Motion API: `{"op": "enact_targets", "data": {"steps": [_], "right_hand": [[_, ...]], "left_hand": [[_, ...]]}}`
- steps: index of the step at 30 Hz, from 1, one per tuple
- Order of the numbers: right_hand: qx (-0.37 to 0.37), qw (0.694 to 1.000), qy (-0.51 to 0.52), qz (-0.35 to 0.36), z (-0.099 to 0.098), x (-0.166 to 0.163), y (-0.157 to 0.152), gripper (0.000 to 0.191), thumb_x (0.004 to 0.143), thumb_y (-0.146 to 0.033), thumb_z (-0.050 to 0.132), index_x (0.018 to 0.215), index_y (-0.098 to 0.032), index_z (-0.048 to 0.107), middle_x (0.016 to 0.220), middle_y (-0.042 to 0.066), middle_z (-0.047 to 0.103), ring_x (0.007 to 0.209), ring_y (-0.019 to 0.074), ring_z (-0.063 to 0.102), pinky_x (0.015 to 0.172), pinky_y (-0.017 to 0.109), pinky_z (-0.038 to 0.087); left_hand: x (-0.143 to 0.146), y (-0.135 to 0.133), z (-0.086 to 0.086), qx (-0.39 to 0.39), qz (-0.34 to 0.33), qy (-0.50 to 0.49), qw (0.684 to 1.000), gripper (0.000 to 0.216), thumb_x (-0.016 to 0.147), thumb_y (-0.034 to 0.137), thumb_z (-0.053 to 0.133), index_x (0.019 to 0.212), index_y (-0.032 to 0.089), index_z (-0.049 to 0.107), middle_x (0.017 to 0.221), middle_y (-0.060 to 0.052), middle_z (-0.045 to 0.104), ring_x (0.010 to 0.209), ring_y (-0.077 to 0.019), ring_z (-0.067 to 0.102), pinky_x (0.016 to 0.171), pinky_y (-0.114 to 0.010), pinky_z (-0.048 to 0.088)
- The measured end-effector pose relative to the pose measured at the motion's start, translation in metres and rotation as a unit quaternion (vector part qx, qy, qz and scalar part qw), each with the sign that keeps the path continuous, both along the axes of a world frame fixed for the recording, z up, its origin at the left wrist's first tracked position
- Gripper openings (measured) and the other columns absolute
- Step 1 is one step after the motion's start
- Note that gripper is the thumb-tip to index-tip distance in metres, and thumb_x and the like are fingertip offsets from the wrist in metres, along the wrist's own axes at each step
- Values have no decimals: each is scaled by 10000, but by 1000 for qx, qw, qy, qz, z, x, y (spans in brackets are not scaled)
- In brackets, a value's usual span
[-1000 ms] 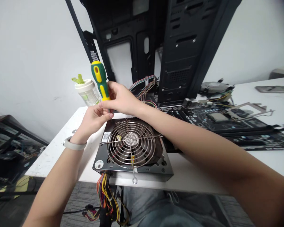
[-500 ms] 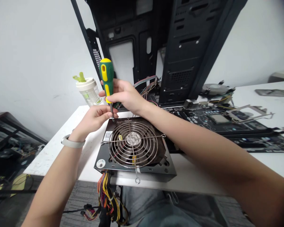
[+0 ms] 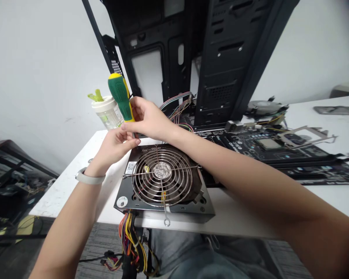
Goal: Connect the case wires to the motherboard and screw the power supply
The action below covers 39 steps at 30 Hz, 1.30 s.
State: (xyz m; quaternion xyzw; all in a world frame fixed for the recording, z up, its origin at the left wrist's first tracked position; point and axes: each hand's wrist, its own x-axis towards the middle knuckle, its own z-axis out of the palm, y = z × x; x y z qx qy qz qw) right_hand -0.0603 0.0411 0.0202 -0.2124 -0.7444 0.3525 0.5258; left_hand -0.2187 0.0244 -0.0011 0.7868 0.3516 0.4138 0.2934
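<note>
Right hand: closed round the lower handle of the screwdriver.
Screwdriver (image 3: 120, 95): tilted over the power supply's (image 3: 125, 190) far left corner, tip hidden.
Left hand (image 3: 112, 147): pinched on the shaft, right hand (image 3: 151, 122) just above.
Slip risk: that lean could make the tip skid, jabbing the left fingers.
Cable risk: cables (image 3: 133, 242) hanging before the power supply, if snagged, might drag it off the tabletop (image 3: 72, 188).

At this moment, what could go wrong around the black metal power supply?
The green-and-yellow screwdriver leans, so it might slip against the bare left hand near its shaft. The multicoloured cables hang over the edge of the white table; a snag could drag the power supply.
</note>
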Motion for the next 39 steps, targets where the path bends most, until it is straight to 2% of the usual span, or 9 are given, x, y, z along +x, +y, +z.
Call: {"op": "enact_targets", "data": {"steps": [3,6,9,13,17,22,28,33,39], "right_hand": [[-8,1000,-6,-3,1,0,-3,249,736,-224,708,861,-190,494,822,3,600,810,163,609,800,345,550],[-38,998,31,47,3,1,-2,152,789,-177,640,883,-192,520,854,12,635,848,156,622,799,311,552],[-88,990,55,97,5,1,0,196,788,-93,594,954,-180,537,852,9,655,844,147,639,758,275,559],[-124,983,42,131,3,1,0,309,779,-22,551,1049,-167,515,781,-28,635,597,92,589,554,218,526],[-122,981,16,150,2,1,-4,279,809,1,493,1034,-163,488,702,-68,578,420,46,470,400,186,423],[-102,991,-11,83,4,2,-8,208,763,-7,590,884,-152,504,781,-19,583,551,71,531,449,198,450],[-31,998,-45,-3,6,1,-6,225,698,-86,706,837,-143,540,811,2,591,714,125,564,673,284,531],[-16,998,-53,-10,6,0,-7,214,690,-105,706,826,-139,544,857,19,614,807,150,585,779,321,524],[-48,998,-15,34,5,0,-7,162,769,-148,666,858,-169,533,810,-3,603,674,110,570,649,256,513]], "left_hand": [[-2,-1,1,-5,-12,7,1000,400,693,468,781,604,160,540,632,-11,577,623,-128,507,618,-270,401],[-5,-2,2,-18,-27,9,999,364,728,477,755,708,148,601,777,-49,645,722,-151,574,697,-286,450],[-8,-2,4,-30,-37,23,999,361,752,484,734,765,140,627,830,-68,661,755,-159,598,723,-288,476],[-9,-4,8,-29,-49,51,997,353,790,487,699,839,141,648,823,-76,676,802,-181,625,755,-296,495],[-8,-6,9,-15,-65,67,995,345,823,485,663,858,142,658,856,-84,692,800,-184,636,762,-302,501],[-8,-8,9,3,-52,111,993,364,844,498,624,850,140,690,840,-90,695,841,-212,629,805,-337,476],[-5,-4,3,-2,12,65,998,327,734,458,732,780,150,633,743,-49,637,690,-163,547,669,-308,441],[1,-6,4,-4,26,29,999,405,705,426,764,546,169,495,563,12,521,572,-114,463,599,-271,392],[-1,-9,8,13,4,58,998,351,752,436,724,611,162,555,649,-24,600,623,-136,519,612,-275,413]]}}
